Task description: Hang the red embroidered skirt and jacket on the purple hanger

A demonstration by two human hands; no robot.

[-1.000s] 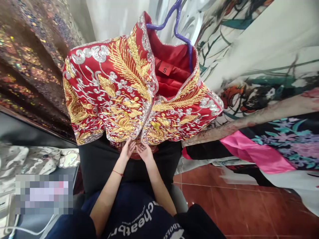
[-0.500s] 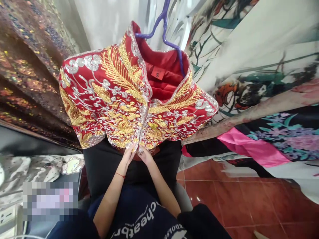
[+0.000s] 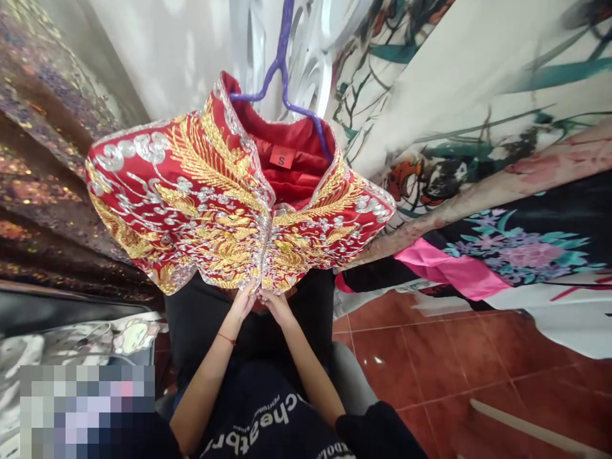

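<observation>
A red jacket (image 3: 224, 210) with gold and silver embroidery hangs in front of me on a purple hanger (image 3: 282, 70). Its stand-up collar gapes at the top, and a small red tag (image 3: 282, 157) marked S shows inside. At the bottom of the front seam, my left hand (image 3: 245, 302) grips the left front edge by the hem. Right beside it, my right hand (image 3: 277, 306) has its fingers closed on the other front edge. The two hands almost touch, and the jacket's hem partly covers the fingertips.
Brown sequined fabric (image 3: 52, 185) hangs at the left. Printed white fabric (image 3: 478, 115) and a black floral cloth with a pink ribbon (image 3: 449, 268) hang at the right. A pale stick (image 3: 526, 427) lies on the red tile floor (image 3: 430, 370).
The jacket and hanger appear shifted left and slightly lower as the view moves. Both hands stay at the bottom of the front seam. More of the pale stick shows on the floor.
</observation>
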